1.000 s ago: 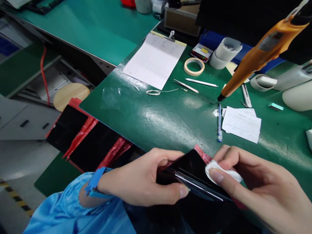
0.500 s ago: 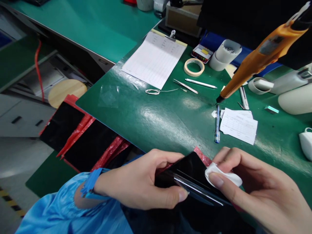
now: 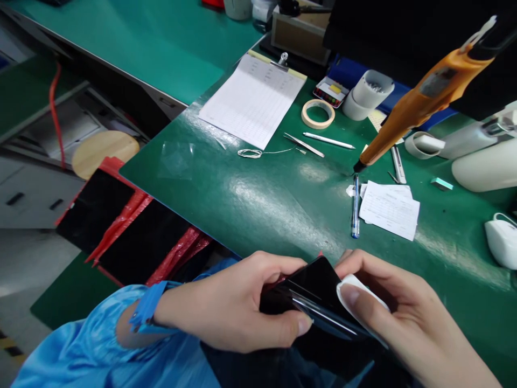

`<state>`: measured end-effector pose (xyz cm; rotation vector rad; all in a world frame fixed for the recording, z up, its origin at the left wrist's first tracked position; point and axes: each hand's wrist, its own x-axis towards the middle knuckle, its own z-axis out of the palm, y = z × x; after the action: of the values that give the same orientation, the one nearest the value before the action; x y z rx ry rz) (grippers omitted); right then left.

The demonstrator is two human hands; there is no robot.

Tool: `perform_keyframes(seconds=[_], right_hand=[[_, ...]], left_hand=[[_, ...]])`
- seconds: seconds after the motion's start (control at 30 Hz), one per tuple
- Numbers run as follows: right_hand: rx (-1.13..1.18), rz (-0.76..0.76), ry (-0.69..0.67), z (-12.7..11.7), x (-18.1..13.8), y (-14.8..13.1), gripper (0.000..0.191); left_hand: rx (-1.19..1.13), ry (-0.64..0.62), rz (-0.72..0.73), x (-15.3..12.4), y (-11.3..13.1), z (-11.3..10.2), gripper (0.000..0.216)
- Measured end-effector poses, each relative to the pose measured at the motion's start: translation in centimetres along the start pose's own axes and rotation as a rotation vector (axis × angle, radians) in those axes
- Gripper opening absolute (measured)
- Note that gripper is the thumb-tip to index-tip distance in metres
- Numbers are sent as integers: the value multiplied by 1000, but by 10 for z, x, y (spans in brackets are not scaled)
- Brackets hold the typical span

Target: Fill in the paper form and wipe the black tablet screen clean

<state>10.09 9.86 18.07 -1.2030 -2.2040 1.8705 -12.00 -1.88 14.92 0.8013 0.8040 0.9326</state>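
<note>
1. At near centre, beside the tabletop [image 3: 278, 210]: glossy black panel [image 3: 317, 280], tilted, one corner pointing far. Bright ridge runs left to near right; long axis cannot be told.
2. Left hand [image 3: 238, 307]: clamped on panel's left side, thumb on top.
3. Right hand [image 3: 399, 312]: fingers pinched on white cloth [image 3: 365, 286], at panel's right edge. Corner lies between both hands, near each.
4. Farther, right: blue pen [image 3: 355, 213], paper slips [image 3: 390, 210], orange screwdriver [image 3: 424, 102], tip down.

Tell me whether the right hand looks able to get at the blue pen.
Probably yes: nothing seems to stand between the right hand and the near end of the blue pen. That hand holds a white wad, though. The orange tool hangs near its far end.
</note>
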Motion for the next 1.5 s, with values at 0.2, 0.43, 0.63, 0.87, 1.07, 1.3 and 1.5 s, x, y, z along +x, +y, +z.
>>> perform_keyframes(seconds=[0.2, 0.43, 0.63, 0.87, 1.07, 1.3, 1.5], right_hand=[[0, -31, 12, 5, 11, -10, 49], [-2, -30, -10, 8, 21, -11, 56], [32, -7, -76, 12, 29, -15, 59], [26, 14, -59, 10, 23, -13, 56], [48, 18, -65, 11, 20, -9, 53], [66, 32, -70, 9, 21, -6, 49], [86, 91, -98, 3, 25, -1, 56]], left_hand=[[-1, 16, -29, 1, -3, 2, 14], [34, 39, -58, 0, -3, 6, 19], [114, 27, -55, 0, -3, 6, 17], [95, 42, -71, -3, -5, 6, 21], [33, 53, -60, -1, -11, 4, 13], [-1, 33, -68, 0, -12, 2, 12], [-10, 55, -24, 1, -14, -1, 14]])
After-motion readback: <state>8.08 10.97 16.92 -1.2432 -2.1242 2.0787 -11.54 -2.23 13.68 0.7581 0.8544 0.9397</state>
